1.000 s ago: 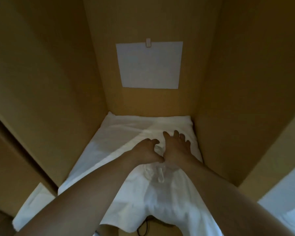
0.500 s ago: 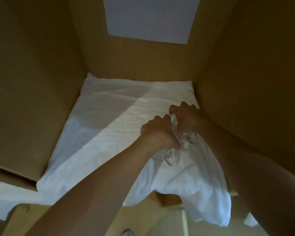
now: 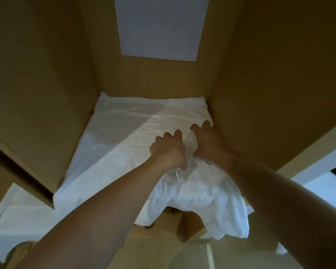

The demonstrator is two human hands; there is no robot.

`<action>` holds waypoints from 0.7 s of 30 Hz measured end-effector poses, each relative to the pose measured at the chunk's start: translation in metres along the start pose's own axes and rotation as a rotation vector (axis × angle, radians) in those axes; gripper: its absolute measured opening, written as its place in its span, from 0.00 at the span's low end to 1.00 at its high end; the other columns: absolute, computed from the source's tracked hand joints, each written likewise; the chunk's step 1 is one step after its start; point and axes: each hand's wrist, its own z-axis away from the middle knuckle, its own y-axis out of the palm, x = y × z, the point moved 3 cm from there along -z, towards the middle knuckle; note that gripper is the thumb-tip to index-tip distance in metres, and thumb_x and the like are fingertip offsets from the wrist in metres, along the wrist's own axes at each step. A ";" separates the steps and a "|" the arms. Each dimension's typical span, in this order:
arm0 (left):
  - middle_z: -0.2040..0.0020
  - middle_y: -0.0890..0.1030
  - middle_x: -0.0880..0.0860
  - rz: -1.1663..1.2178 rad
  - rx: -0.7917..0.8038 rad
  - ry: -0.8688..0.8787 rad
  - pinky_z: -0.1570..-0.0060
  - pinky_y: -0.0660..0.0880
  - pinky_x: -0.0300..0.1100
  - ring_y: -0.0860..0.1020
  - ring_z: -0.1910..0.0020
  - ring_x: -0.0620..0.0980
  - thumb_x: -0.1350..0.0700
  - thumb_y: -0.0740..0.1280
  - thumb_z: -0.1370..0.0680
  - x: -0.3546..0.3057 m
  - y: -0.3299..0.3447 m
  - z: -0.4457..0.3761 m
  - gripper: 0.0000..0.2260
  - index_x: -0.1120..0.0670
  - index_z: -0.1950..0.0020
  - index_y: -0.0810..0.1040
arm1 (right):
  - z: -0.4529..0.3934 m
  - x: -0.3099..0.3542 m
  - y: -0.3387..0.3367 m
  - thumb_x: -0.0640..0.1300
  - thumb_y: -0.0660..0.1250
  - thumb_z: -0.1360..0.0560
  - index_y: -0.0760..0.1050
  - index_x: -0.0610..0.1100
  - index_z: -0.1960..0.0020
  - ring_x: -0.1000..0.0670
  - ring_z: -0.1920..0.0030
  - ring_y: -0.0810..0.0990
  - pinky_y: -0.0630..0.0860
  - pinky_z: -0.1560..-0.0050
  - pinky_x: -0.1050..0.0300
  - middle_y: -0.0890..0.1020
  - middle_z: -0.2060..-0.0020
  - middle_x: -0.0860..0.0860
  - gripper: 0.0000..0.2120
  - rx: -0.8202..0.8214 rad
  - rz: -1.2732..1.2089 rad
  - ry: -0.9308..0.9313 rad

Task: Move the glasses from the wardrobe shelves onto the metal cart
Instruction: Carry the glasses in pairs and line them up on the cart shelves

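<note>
Inside a wooden wardrobe, a shelf point(image 3: 74, 193) is covered by a white cloth point(image 3: 124, 136). My left hand point(image 3: 168, 151) grips a clear glass point(image 3: 179, 175) whose end sticks out below the fist. My right hand point(image 3: 209, 143) curls round clear glass point(image 3: 190, 139) too, with a rim showing between the two hands. Whether this is one glass or two I cannot tell. Both hands hover close together over the right front part of the cloth. No metal cart is clearly in view.
Wooden side walls point(image 3: 270, 94) close in the shelf left and right. A white sheet of paper point(image 3: 159, 28) hangs on the back wall. The cloth droops over the shelf's front edge point(image 3: 221, 220). A lower shelf with white cloth point(image 3: 14, 220) shows at bottom left.
My hands went from lying spread over the glass on the cloth to curling round it. They now hold it slightly raised, a little farther right.
</note>
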 end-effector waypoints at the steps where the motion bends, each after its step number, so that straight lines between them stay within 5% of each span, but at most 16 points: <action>1: 0.42 0.73 0.54 -0.023 -0.013 -0.011 0.56 0.71 0.47 0.75 0.42 0.58 0.48 0.82 0.37 -0.001 -0.003 0.007 0.39 0.51 0.35 0.64 | 0.012 -0.001 -0.002 0.46 0.79 0.34 0.61 0.52 0.25 0.38 0.36 0.70 0.76 0.46 0.51 0.65 0.34 0.43 0.42 -0.013 -0.020 0.005; 6: 0.49 0.73 0.53 -0.063 -0.145 -0.016 0.63 0.69 0.44 0.75 0.54 0.56 0.47 0.82 0.39 -0.004 -0.018 0.054 0.33 0.51 0.43 0.66 | 0.082 -0.013 -0.019 0.47 0.77 0.33 0.62 0.51 0.26 0.39 0.34 0.68 0.76 0.44 0.48 0.66 0.33 0.44 0.40 -0.098 -0.143 -0.003; 15: 0.47 0.75 0.51 -0.096 -0.352 0.024 0.65 0.70 0.44 0.75 0.54 0.53 0.42 0.83 0.42 -0.033 -0.054 0.180 0.37 0.50 0.41 0.69 | 0.214 -0.023 -0.074 0.48 0.80 0.37 0.65 0.53 0.26 0.42 0.38 0.70 0.77 0.44 0.48 0.69 0.38 0.46 0.43 -0.303 -0.263 -0.001; 21: 0.53 0.78 0.49 0.108 -0.493 0.016 0.62 0.75 0.45 0.79 0.53 0.52 0.40 0.83 0.43 -0.059 -0.081 0.248 0.34 0.50 0.46 0.70 | 0.295 -0.048 -0.123 0.52 0.83 0.42 0.71 0.55 0.33 0.45 0.43 0.73 0.75 0.48 0.52 0.72 0.44 0.49 0.40 -0.479 -0.523 0.069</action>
